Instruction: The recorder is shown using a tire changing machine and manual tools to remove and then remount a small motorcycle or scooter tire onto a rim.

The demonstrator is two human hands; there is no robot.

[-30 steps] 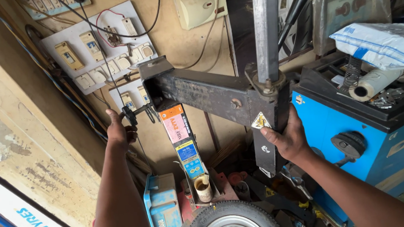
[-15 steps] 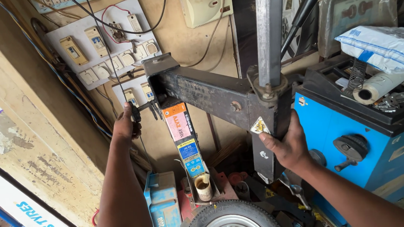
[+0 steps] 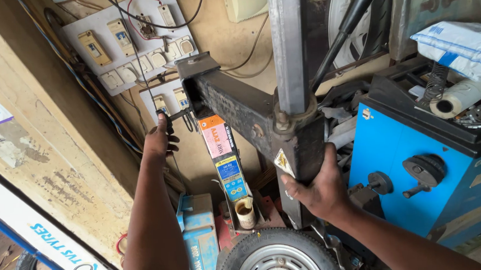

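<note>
A dark steel swing arm (image 3: 238, 104) of a tyre-changing machine runs level across the middle. The right hand (image 3: 316, 189) grips its near end below the vertical steel shaft (image 3: 288, 43), fingers clamped on the block. The left hand (image 3: 157, 140) reaches to the arm's far end, fingers closed on what may be a small black knob (image 3: 168, 122). Below the arm sits a wheel (image 3: 276, 258); right of it, a blue cabinet (image 3: 420, 168).

Wall: tan plaster wall (image 3: 47, 163) is peeling, carrying a white switch panel (image 3: 129, 39).
Light: daylight is falling evenly.
Furniture: blue machine cabinet (image 3: 421, 179) is standing at right.
</note>
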